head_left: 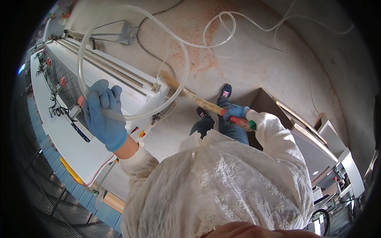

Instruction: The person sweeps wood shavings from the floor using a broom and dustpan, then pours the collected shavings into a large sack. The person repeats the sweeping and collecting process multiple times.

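Observation:
My left hand (104, 115), in a blue glove, is raised at the left with its fingers curled round a clear plastic hose (186, 65). The hose makes a large loop in front of me and runs off across the floor. My right hand (235, 112), also gloved in blue, is closed round the handle of a broom (202, 104). Its pale handle ends in a red grip with a green tip beside my right sleeve. The tan bristles (170, 80) point away from me, near the end of a white machine bed, and look blurred.
A long white machine bed (115, 81) with rails stretches along the left. Reddish debris (198, 55) is scattered over the grey floor ahead. A metal dustpan (127, 33) lies at the far left, near a dark cable. Boards and panels (301, 133) stand at the right.

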